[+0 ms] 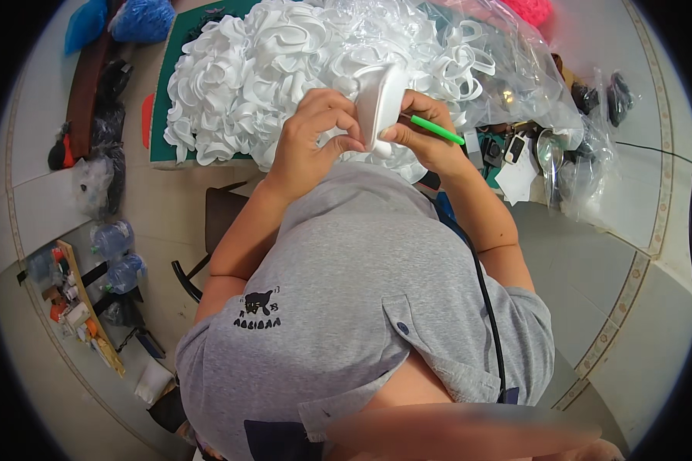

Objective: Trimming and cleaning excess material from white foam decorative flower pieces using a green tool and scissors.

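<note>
White padded piece (pixel 390 100) is held up nearly on end just in front of the pile of white looped pieces (pixel 246 69), btwn both hands. R hand (pixel 430 131) grasps it: thumb on its R face, rest of the fingers behind; a slim green-handled tool (pixel 438 130) is tucked in the same hand, handle sticking out R. L hand (pixel 319 134) is at its L edge, thumb & index drawn together near the bottom; can't tell if they grip it.

Pile sits on a green-topped bench (pixel 161 150). Clear plastic bag (pixel 507 84) lies R of pile, w/ a white-and-black gadget (pixel 516 148) below the bag. Pink bundle (pixel 532 9) is beyond pile, upper R. Dark chair (pixel 224 219) stands below-L of pile; farther that way, two lg. clear-blue bottles (pixel 123 273) on the floor side. Blue bag (pixel 142 21) is well L of pile.
</note>
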`<state>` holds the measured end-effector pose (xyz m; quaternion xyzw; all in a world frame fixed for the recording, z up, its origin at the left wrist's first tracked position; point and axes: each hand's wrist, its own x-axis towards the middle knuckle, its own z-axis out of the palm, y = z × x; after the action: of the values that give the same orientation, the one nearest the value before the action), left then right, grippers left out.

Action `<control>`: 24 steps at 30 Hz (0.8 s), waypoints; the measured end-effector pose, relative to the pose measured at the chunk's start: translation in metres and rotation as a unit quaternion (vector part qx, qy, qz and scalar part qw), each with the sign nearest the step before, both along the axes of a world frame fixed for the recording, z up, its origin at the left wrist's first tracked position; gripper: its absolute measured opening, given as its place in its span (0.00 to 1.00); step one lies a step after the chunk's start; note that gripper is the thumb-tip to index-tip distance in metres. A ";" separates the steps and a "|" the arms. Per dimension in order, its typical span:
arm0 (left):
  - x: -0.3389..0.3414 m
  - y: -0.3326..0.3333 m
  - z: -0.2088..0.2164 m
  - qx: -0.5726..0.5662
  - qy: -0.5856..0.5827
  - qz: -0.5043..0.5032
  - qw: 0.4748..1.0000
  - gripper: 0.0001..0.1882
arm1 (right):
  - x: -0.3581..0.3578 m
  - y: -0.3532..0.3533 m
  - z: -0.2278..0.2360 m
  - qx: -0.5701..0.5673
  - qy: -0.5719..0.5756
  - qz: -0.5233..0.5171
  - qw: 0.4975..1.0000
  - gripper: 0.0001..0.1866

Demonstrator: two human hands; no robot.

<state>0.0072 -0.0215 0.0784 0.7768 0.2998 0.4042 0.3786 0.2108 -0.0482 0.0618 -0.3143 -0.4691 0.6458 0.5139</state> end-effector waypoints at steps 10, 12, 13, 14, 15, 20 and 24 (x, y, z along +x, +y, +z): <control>-0.014 0.008 -0.020 -0.328 -0.266 -0.012 0.906 0.08 | 0.005 -0.002 0.003 0.013 -0.061 0.030 0.998 0.07; -0.019 0.012 -0.029 -0.330 -0.284 -0.013 0.900 0.09 | 0.006 -0.003 0.002 0.019 -0.063 0.020 0.998 0.07; -0.023 0.013 -0.035 -0.316 -0.310 -0.054 0.895 0.10 | 0.007 -0.003 0.000 0.025 -0.051 0.017 0.998 0.09; -0.026 0.014 -0.038 -0.300 -0.334 -0.095 0.889 0.11 | 0.007 -0.003 -0.001 0.030 -0.038 0.013 0.999 0.10; -0.025 0.012 -0.036 -0.300 -0.335 -0.095 0.888 0.11 | 0.007 -0.003 -0.001 0.030 -0.039 0.012 0.999 0.10; -0.013 -0.009 -0.010 -0.489 -0.266 -0.115 0.823 0.09 | 0.003 -0.004 0.000 0.009 0.011 -0.031 0.999 0.11; 0.002 -0.020 -0.017 -0.413 -0.374 -0.012 0.831 0.14 | -0.001 -0.002 0.010 0.069 -0.128 -0.056 0.988 0.06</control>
<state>0.0092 -0.0416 0.0609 0.3415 0.2652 0.4977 0.7518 0.2095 -0.0504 0.0722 -0.3838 -0.5563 0.5366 0.5052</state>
